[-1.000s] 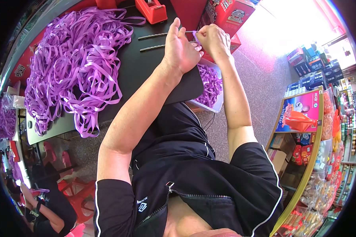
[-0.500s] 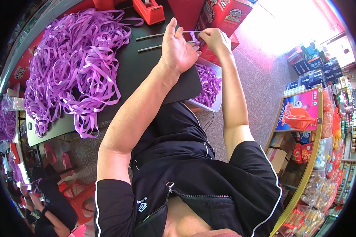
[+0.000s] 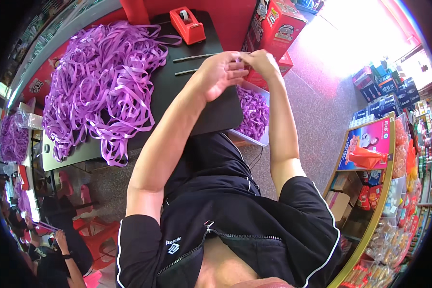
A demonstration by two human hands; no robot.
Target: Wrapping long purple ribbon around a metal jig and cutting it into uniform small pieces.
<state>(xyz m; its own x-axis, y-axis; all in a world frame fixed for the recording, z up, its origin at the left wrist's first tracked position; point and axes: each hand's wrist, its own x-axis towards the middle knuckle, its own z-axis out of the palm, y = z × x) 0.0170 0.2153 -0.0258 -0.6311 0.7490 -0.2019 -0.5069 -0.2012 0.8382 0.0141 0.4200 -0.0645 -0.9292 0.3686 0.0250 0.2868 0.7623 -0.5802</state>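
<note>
Two thin twisted metal rods stick out side by side over the black tabletop, their right ends hidden by my hands. My left hand is at the rods, palm turned up and fingers curled at a small bit of purple ribbon. Against its fingertips, my right hand pinches the same spot; most of the ribbon there is covered. To the left, a big tangled heap of purple ribbon covers the table and hangs over its edge. Below my right hand, a white bin holds many purple ribbon pieces.
A red tape dispenser stands at the table's far side. Red printed cartons are stacked beyond my right hand. On the right is a shelf of packaged goods. At lower left, another person handles purple ribbon near a red stool.
My hands have come together over the rods' right ends, the left one's fingers curling in. The ribbon seen on the rods before is now mostly hidden. The whole view has shifted slightly.
</note>
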